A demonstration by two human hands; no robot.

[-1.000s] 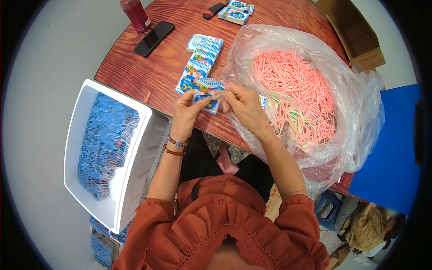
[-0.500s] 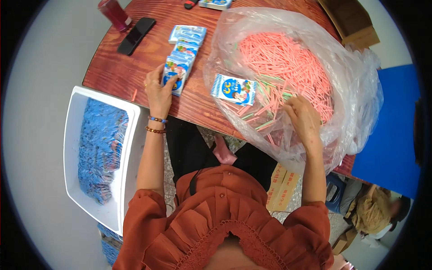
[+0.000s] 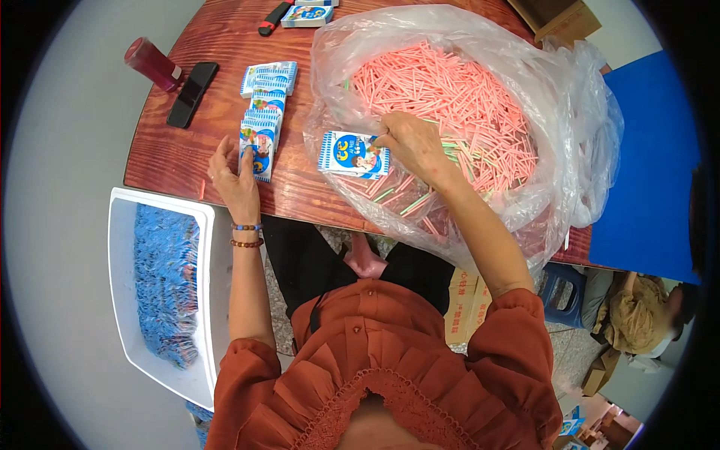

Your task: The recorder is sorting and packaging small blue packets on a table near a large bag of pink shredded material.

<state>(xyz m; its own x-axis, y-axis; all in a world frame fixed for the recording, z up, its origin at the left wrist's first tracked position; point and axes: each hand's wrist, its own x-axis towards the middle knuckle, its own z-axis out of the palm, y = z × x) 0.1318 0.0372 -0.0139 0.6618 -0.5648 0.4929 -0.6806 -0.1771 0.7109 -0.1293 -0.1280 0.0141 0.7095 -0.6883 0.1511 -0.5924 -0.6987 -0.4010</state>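
Observation:
A row of overlapping blue-and-white printed packets (image 3: 264, 101) lies on the wooden table. At its near end, my left hand (image 3: 234, 180) rests with fingers apart; the thumb touches the nearest packet's left side. Another such packet (image 3: 349, 154) lies on the near left part of a large clear plastic bag (image 3: 330, 71). My right hand (image 3: 416, 150) is over this packet's right edge, fingers closed and bent. Whatever sits between those fingertips is hidden. Beyond and right of that hand, the bag holds a heap of thin pink sticks (image 3: 442, 82), with some green ones among them.
Left of me stands a white bin (image 3: 210, 300) full of blue packets (image 3: 165, 277). A black phone (image 3: 193, 94), a red bottle (image 3: 154, 64) and a red-and-black tool (image 3: 276, 19) lie farther off. A cardboard box (image 3: 566, 22) is at the far right; a person sits lower right.
My right hand has moved left from the stick heap to the single packet. My left fingers have come away from the row's nearest packet, the thumb still against it. The whole view has shifted.

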